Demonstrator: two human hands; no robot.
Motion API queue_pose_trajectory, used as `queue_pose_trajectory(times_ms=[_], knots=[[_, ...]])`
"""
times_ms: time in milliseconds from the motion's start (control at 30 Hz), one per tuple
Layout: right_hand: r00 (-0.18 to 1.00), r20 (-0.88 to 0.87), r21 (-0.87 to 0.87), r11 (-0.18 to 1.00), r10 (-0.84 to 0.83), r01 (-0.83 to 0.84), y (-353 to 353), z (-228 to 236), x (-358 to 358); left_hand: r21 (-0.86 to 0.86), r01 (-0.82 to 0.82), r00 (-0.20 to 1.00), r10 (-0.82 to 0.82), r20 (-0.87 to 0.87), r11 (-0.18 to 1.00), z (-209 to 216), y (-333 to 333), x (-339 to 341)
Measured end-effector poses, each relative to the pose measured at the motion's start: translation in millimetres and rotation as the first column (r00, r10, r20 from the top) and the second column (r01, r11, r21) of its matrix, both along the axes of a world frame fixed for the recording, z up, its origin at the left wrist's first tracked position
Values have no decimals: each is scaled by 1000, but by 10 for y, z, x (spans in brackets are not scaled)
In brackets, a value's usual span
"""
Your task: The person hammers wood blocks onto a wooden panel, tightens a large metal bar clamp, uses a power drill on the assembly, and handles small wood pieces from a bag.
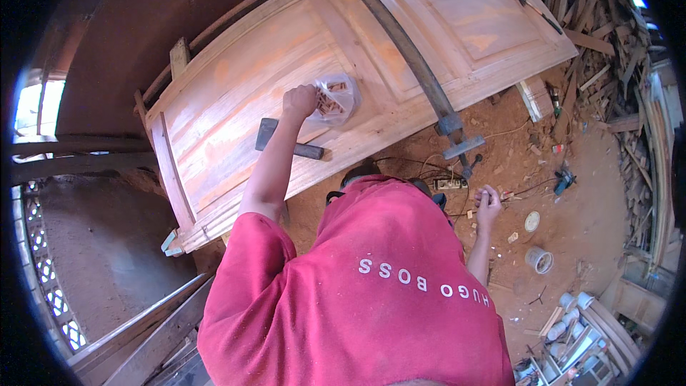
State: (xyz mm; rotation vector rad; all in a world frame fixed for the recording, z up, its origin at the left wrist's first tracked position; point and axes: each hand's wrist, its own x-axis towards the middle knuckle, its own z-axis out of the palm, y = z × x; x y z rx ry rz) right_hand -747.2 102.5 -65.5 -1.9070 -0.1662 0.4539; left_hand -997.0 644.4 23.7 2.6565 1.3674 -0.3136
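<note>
My left hand [300,101] is closed on the edge of a clear plastic bag [345,104] holding small wooden pegs [330,103]. The bag rests on a large panelled wooden door [236,111] lying flat. Beside my left forearm lies a dark-headed mallet [267,134], its handle pointing right. A long metal bar clamp [400,36] crosses the door, its screw end sticking out past the near edge. Off the door's near side, my right hand [488,206] hangs over the dirt floor with curled fingers; whether they hold something small, I cannot make out.
A hammer [539,13] lies at the door's far right end. On the floor are a power strip [450,184] with cables, a teal power tool [564,181], a plastic tub [539,260] and a round lid [532,221]. Scrap wood [607,36] is heaped at right; planks [153,329] lean lower left.
</note>
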Motion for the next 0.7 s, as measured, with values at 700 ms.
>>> queue_pose_trajectory(times_ms=[700], knots=[[933,180,-81,950,312,-302,1219,99,-586,-47,661,748,-653,115,749,-346,134,-162]])
